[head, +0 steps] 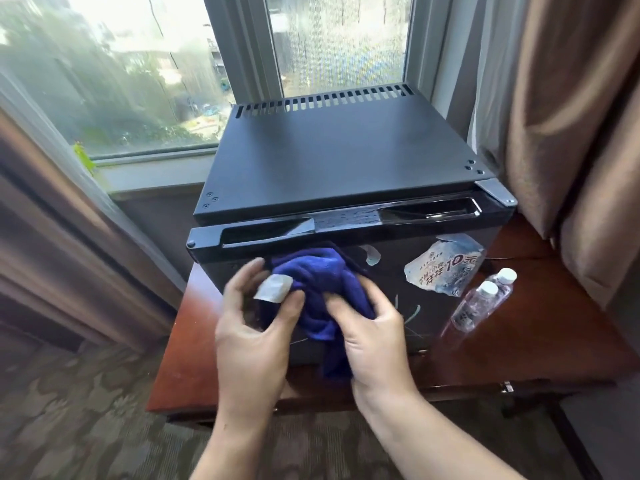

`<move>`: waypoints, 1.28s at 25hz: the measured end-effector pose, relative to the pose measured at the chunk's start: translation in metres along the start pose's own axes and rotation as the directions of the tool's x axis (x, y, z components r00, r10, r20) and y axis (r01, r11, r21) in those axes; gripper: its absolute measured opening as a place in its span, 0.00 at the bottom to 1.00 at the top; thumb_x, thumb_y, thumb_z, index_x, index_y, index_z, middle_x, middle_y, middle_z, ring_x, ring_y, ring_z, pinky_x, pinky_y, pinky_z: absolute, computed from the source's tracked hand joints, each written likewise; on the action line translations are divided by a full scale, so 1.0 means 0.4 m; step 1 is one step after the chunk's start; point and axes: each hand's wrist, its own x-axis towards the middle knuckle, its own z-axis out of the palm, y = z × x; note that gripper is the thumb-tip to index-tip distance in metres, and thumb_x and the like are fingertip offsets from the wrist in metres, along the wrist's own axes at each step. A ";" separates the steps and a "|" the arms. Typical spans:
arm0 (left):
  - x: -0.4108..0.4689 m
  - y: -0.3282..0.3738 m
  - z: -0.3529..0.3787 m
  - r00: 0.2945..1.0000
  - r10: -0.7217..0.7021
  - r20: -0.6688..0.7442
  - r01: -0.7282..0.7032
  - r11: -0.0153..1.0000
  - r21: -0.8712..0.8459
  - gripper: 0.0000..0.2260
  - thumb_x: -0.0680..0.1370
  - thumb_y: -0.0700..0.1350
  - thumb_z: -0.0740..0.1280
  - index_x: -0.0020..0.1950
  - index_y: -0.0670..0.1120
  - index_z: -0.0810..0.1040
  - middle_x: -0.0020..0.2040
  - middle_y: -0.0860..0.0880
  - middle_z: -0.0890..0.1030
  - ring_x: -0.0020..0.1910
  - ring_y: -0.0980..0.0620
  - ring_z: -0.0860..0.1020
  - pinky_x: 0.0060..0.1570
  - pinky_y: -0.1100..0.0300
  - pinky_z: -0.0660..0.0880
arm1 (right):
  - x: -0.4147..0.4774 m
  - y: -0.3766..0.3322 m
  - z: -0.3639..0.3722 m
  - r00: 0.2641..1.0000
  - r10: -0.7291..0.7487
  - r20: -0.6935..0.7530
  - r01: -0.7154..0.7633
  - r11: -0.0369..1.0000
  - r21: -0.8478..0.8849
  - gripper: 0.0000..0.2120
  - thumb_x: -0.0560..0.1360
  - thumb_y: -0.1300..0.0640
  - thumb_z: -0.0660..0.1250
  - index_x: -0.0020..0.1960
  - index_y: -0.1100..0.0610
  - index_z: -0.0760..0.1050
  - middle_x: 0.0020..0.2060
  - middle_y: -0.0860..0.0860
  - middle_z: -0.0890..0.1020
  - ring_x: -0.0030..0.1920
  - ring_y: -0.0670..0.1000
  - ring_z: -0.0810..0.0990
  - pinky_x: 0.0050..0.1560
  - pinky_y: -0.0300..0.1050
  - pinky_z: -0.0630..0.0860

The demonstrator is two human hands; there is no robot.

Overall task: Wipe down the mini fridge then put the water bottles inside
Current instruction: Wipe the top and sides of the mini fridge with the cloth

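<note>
Curtains (575, 116) in brown hang at both sides of the window (138, 74), and below the sill a reddish wooden worktop (540, 341) carries the black mini fridge (332, 150), which sits square to the glass with its door shut and its vented top bare. On the door's front, toward the right, a torn price sticker (445, 268) clings with one corner peeling. Just beside the fridge, on the worktop to its right, two clear water bottles (481, 303) with white caps lie side by side, touching each other, caps pointing toward the window. In front of the door, a bunched blue cloth (318, 285) is held between both hands. The left hand (256, 320) pinches the cloth's pale grey label (273, 289) between thumb and fingers, its grip closed on that edge of the cloth. The right hand (374, 337) has its fingers curled into the folds, its grip closed on the cloth too, with a tail of fabric hanging down below the palm against the lower door.
</note>
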 end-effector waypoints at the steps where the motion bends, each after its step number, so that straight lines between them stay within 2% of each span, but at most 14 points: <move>1: 0.009 0.007 -0.018 0.999 -0.007 -0.036 0.006 0.999 -0.036 0.28 0.70 0.55 0.78 0.68 0.56 0.77 0.62 0.54 0.83 0.61 0.58 0.82 0.59 0.66 0.77 | -0.005 0.000 0.022 0.999 -0.026 0.035 0.026 1.000 -0.001 0.14 0.71 0.60 0.77 0.57 0.57 0.84 0.50 0.56 0.89 0.51 0.53 0.88 0.50 0.44 0.83; 4: 0.017 0.006 -0.046 0.993 -0.101 -0.068 0.100 0.995 -0.013 0.31 0.66 0.61 0.77 0.67 0.58 0.76 0.61 0.56 0.84 0.61 0.62 0.82 0.54 0.70 0.77 | -0.012 0.000 0.044 0.996 -0.073 0.061 0.074 0.997 -0.016 0.15 0.72 0.59 0.77 0.58 0.55 0.84 0.51 0.55 0.89 0.52 0.51 0.88 0.53 0.42 0.82; 6: 0.007 -0.008 -0.036 0.993 -0.121 -0.007 0.121 0.993 -0.001 0.26 0.68 0.62 0.75 0.62 0.55 0.79 0.56 0.57 0.86 0.56 0.61 0.84 0.51 0.71 0.77 | -0.008 0.002 0.030 0.996 -0.066 0.060 0.067 0.998 -0.007 0.16 0.71 0.60 0.77 0.58 0.55 0.84 0.52 0.55 0.89 0.53 0.51 0.87 0.54 0.43 0.82; 10: -0.030 -0.037 0.026 0.994 -0.094 0.048 0.095 0.995 -0.028 0.16 0.75 0.57 0.72 0.60 0.53 0.81 0.56 0.52 0.87 0.55 0.56 0.85 0.54 0.65 0.79 | 0.007 0.010 -0.017 0.999 -0.035 0.026 0.037 0.998 -0.055 0.16 0.69 0.56 0.77 0.57 0.54 0.84 0.51 0.55 0.89 0.51 0.52 0.87 0.56 0.51 0.83; 14: -0.043 -0.049 0.090 0.988 -0.105 0.111 0.114 0.991 -0.076 0.13 0.76 0.51 0.75 0.59 0.52 0.82 0.55 0.52 0.87 0.54 0.56 0.85 0.52 0.67 0.78 | 0.022 0.025 -0.097 0.994 -0.008 -0.105 0.002 0.998 -0.056 0.20 0.67 0.53 0.78 0.59 0.50 0.81 0.52 0.53 0.88 0.52 0.50 0.87 0.52 0.44 0.82; 17: -0.061 -0.077 0.146 0.970 -0.156 0.185 0.172 0.982 -0.076 0.12 0.76 0.44 0.77 0.58 0.49 0.83 0.54 0.50 0.88 0.54 0.54 0.86 0.51 0.68 0.78 | 0.035 0.043 -0.175 0.972 0.041 -0.231 -0.052 0.998 -0.043 0.27 0.64 0.51 0.80 0.61 0.54 0.78 0.51 0.53 0.88 0.52 0.51 0.87 0.50 0.43 0.81; 19: -0.078 -0.105 0.177 0.952 -0.207 0.226 0.224 0.973 -0.054 0.14 0.76 0.40 0.77 0.60 0.48 0.83 0.54 0.51 0.88 0.54 0.55 0.86 0.51 0.67 0.79 | 0.038 0.062 -0.227 0.951 0.087 -0.295 -0.108 0.993 -0.054 0.24 0.70 0.58 0.79 0.63 0.59 0.76 0.54 0.57 0.87 0.57 0.59 0.86 0.56 0.51 0.82; 21: -0.095 -0.135 0.207 0.929 -0.263 0.260 0.273 0.962 -0.003 0.17 0.75 0.38 0.78 0.60 0.51 0.82 0.54 0.54 0.88 0.54 0.57 0.86 0.51 0.67 0.79 | 0.037 0.078 -0.278 0.926 0.180 -0.333 -0.196 0.981 -0.013 0.19 0.75 0.64 0.74 0.64 0.63 0.75 0.57 0.63 0.85 0.61 0.67 0.83 0.64 0.64 0.79; 24: -0.110 -0.180 0.256 0.888 -0.358 0.288 0.351 0.933 0.077 0.18 0.74 0.38 0.79 0.58 0.55 0.82 0.52 0.56 0.89 0.53 0.58 0.86 0.51 0.64 0.80 | 0.040 0.079 -0.345 0.883 0.293 -0.367 -0.294 0.954 0.055 0.15 0.78 0.65 0.71 0.63 0.65 0.77 0.56 0.66 0.85 0.60 0.70 0.82 0.65 0.72 0.75; 26: -0.122 -0.214 0.295 0.869 -0.389 0.306 0.360 0.921 0.148 0.17 0.73 0.40 0.79 0.58 0.55 0.82 0.51 0.56 0.89 0.52 0.58 0.86 0.51 0.63 0.81 | 0.047 0.069 -0.387 0.853 0.329 -0.405 -0.324 0.942 0.081 0.13 0.79 0.67 0.69 0.63 0.65 0.78 0.56 0.66 0.85 0.59 0.70 0.83 0.65 0.72 0.75; 29: -0.144 -0.256 0.360 0.825 -0.458 0.331 0.395 0.886 0.242 0.19 0.72 0.43 0.80 0.61 0.50 0.83 0.52 0.53 0.89 0.53 0.57 0.86 0.56 0.55 0.83 | 0.063 0.055 -0.456 0.829 0.351 -0.436 -0.355 0.932 0.076 0.12 0.80 0.69 0.66 0.63 0.66 0.78 0.56 0.67 0.85 0.56 0.68 0.84 0.64 0.67 0.78; 32: -0.167 -0.299 0.421 0.794 -0.500 0.346 0.414 0.861 0.294 0.17 0.72 0.43 0.80 0.60 0.48 0.84 0.50 0.52 0.89 0.51 0.57 0.86 0.56 0.54 0.83 | 0.088 0.041 -0.528 0.828 0.354 -0.434 -0.387 0.922 0.012 0.12 0.80 0.70 0.66 0.63 0.67 0.78 0.54 0.66 0.85 0.47 0.61 0.85 0.51 0.55 0.82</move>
